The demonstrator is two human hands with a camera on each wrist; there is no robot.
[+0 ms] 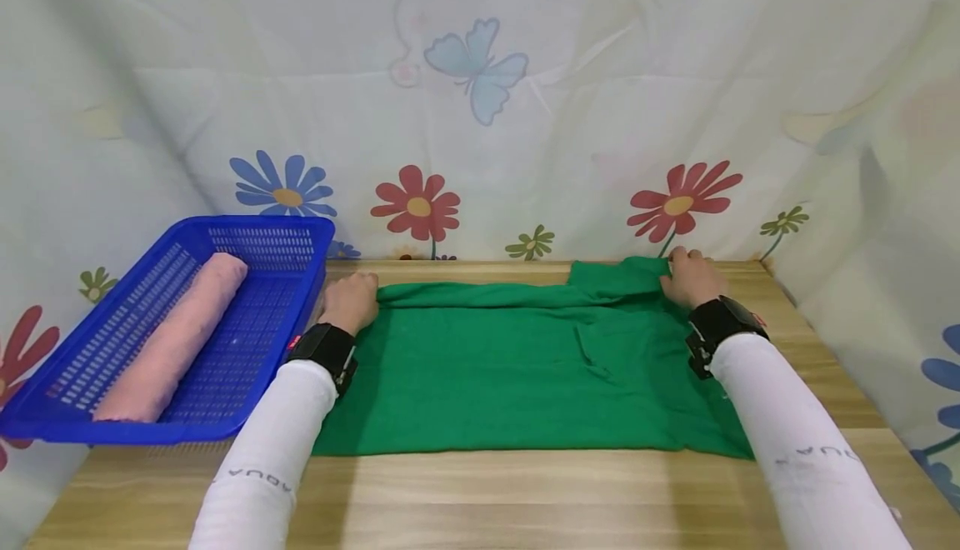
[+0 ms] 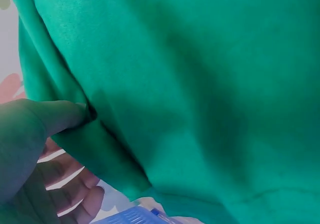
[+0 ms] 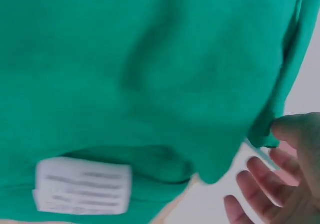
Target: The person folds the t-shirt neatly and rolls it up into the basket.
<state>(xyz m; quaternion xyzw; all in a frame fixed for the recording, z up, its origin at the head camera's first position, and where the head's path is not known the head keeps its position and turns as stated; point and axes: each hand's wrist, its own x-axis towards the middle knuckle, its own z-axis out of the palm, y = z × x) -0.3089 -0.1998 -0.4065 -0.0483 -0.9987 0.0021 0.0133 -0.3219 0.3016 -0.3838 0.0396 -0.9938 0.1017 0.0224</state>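
Note:
A green garment [image 1: 495,375] lies spread flat on the table, its far edge folded over into a narrow band. At the left end of that band, my left hand [image 1: 351,302] pinches the cloth. The left wrist view shows its thumb [image 2: 67,115] pressed on the fold, other fingers behind. My right hand [image 1: 692,277] holds the far right corner, where a bunched flap [image 1: 618,277] sticks out past the band. In the right wrist view, the thumb [image 3: 292,129] grips the cloth edge. A white printed label [image 3: 82,186] shows on the garment's side there.
To the left stands a blue plastic basket [image 1: 247,342] with a rolled pink cloth [image 1: 180,337] inside. The wooden table [image 1: 480,496] runs back to a curtain [image 1: 570,133] printed with flowers and a butterfly, which also hangs at both sides.

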